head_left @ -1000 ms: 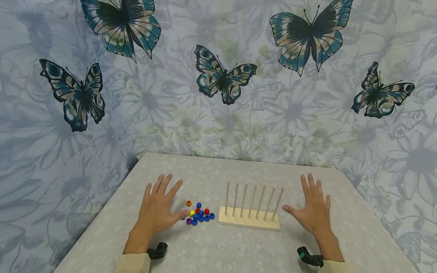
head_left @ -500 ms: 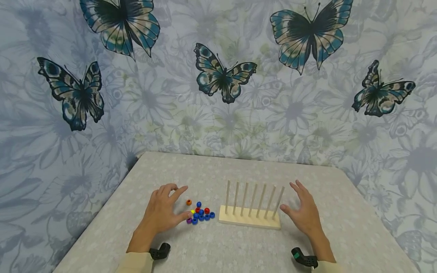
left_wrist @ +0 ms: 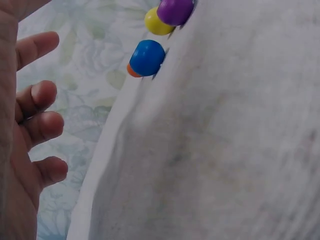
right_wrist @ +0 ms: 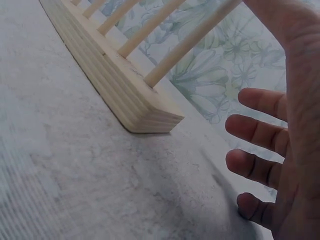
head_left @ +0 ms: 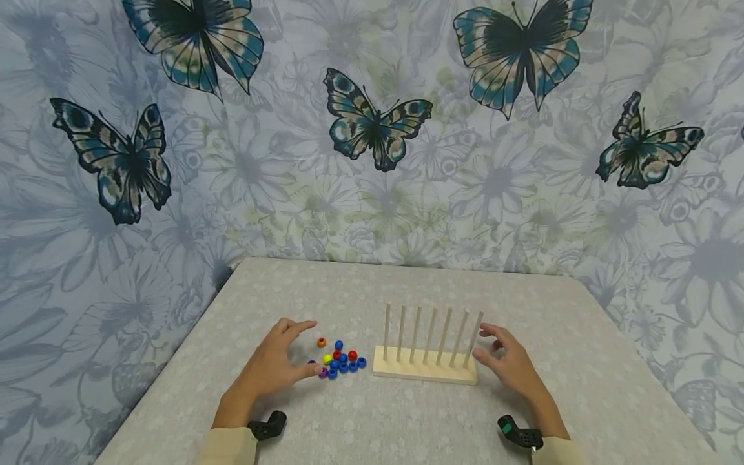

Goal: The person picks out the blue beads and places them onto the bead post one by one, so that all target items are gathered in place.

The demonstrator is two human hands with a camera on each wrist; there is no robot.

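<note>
Looking at the table (head_left: 354, 426), we see the left hand (head_left: 267, 365), relaxed and spread, beside the coloured beads (head_left: 343, 358). Well apart, we find the right hand (head_left: 513, 367), loosely curved, near the pegged wooden stand (head_left: 424, 370).

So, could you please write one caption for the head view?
Left hand beside loose colourful beads, right hand beside a wooden seven-peg stand.

Pale beige sleeves (head_left: 228, 447), black angular wrist cameras (head_left: 268, 425), small green patch (head_left: 507, 427) on right one
</note>
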